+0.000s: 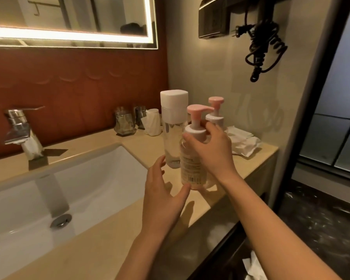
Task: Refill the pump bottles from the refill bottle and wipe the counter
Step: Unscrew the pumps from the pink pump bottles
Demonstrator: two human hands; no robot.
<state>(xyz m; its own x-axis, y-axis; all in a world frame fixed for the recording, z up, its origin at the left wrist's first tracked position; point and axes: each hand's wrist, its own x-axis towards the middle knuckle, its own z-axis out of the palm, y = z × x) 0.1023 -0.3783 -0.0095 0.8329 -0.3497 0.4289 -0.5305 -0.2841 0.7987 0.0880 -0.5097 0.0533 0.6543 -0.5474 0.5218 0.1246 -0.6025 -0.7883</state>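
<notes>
Right hand [210, 150] curls round front pump bottle [191, 168]; left hand [162, 197] spread. Second pump bottle [215, 118], one refill bottle [173, 126] crowd it; two glasses [125, 123] left.

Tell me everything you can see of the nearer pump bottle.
The nearer pump bottle looks like clear plastic, with a white collar and a pink pump head, spout pointing right. Printed text and a barcode show on its side. It is upright on the counter, beside the refill bottle. The right hand grips its shoulder; the left hand is open near its base.
</notes>
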